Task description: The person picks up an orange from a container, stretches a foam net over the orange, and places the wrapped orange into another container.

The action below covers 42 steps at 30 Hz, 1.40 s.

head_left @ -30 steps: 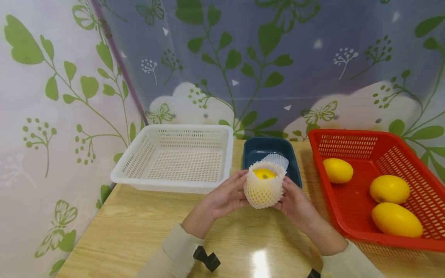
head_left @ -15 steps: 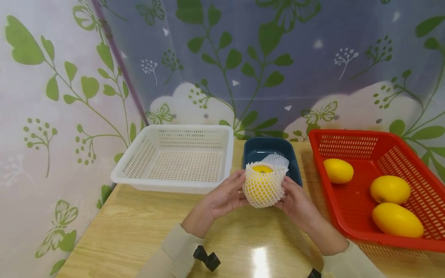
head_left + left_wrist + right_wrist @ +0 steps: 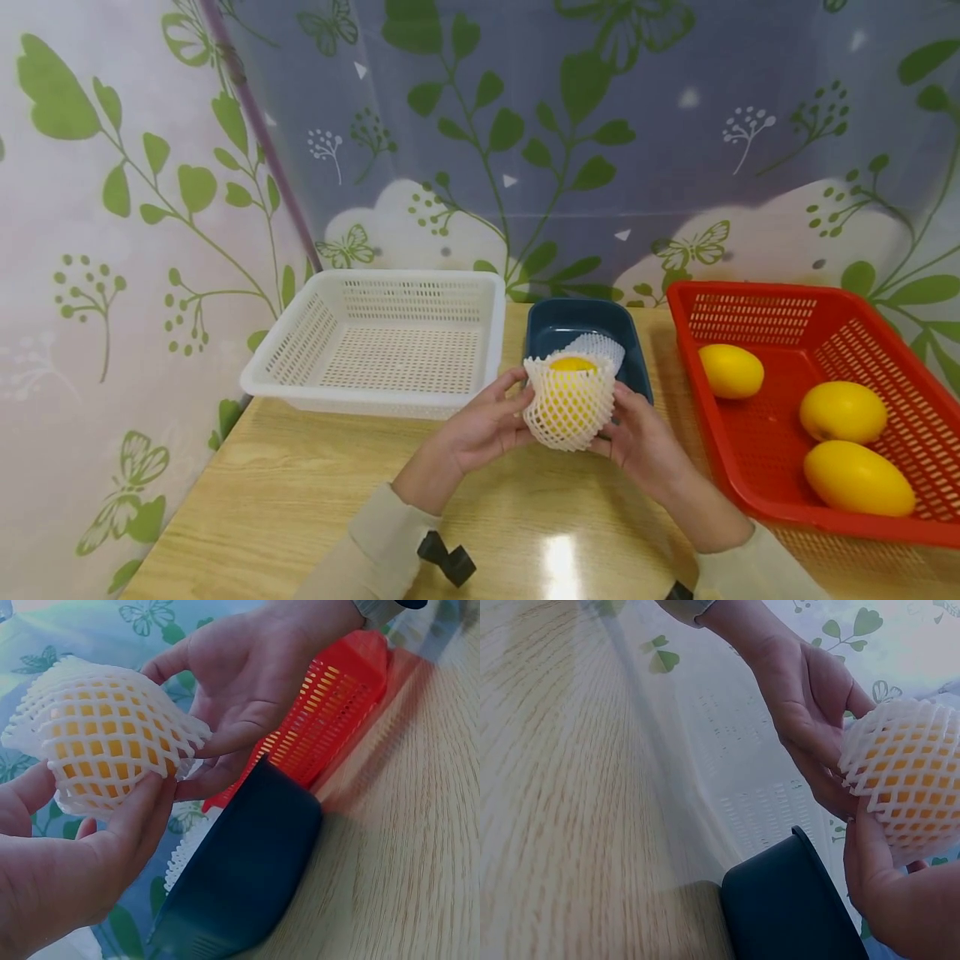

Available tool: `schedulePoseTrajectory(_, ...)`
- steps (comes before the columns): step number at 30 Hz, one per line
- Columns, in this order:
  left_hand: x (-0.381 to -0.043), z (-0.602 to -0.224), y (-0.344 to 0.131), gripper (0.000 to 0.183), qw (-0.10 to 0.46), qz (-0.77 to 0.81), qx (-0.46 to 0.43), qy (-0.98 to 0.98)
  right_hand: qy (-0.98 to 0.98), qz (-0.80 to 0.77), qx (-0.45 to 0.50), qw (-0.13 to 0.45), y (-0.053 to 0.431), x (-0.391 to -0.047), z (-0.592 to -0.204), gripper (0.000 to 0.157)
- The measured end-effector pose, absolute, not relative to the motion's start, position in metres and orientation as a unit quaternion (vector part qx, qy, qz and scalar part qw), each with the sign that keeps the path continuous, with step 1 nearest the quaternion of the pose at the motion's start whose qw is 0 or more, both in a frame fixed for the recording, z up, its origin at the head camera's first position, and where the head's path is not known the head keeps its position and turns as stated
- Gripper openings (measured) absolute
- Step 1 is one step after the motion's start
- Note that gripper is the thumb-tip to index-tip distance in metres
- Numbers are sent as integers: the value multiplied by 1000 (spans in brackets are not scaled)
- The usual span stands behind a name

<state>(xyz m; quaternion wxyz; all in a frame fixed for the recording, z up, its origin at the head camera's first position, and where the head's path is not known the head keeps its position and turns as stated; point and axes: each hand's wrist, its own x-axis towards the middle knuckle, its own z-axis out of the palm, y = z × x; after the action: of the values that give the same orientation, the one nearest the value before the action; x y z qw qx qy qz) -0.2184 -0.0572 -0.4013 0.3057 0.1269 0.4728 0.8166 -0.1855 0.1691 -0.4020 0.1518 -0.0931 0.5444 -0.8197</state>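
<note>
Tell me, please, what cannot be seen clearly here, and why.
Head view: lower part of the held fruit, covered by the foam net.
Head view: near end of the blue tray, behind that net and the right hand.
Left wrist view: most of the second net, behind the tray wall.
Head view: right side of the red basket, cut off by the picture edge.

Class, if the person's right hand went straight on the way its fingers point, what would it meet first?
The right hand would first meet the white foam-mesh sleeve around the rounded yellow fruit, which it touches; beyond, perhaps the left hand, though depth is unclear.
</note>
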Motion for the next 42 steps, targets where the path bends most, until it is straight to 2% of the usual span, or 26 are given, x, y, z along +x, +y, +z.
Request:
schedulePoseTrajectory(7, -216, -401, -55, 46, 294, 794, 144, 513, 542, -824, -71, 152, 168, -185, -403, 30)
schedulePoseTrajectory(11, -215, -398, -52, 44, 276, 776, 144, 548, 535, -830, -77, 136, 167, -183, -405, 30)
schedulePoseTrajectory(16, -213, -394, -46, 46, 203, 756, 164, 600, 528, -837, -96, 108, 169, -181, -408, 34)
schedulePoseTrajectory(19, -210, -391, -46, 47, 149, 742, 185, 627, 520, -838, -115, 119, 169, -183, -409, 38)
schedulePoseTrajectory(21, -209, -390, -48, 46, 134, 731, 189, 642, 519, -837, -118, 131, 168, -184, -409, 38)
schedulePoseTrajectory(28, -207, -389, -50, 51, 156, 716, 204, 649, 530, -831, -82, 145, 167, -184, -405, 35)
schedulePoseTrajectory(36, -210, -395, -46, 82, 185, 720, 224, 630, 516, -836, -98, 159, 168, -184, -406, 29)
schedulePoseTrajectory(42, -211, -398, -45, 79, 185, 731, 197, 626, 522, -832, -87, 167, 167, -181, -403, 27)
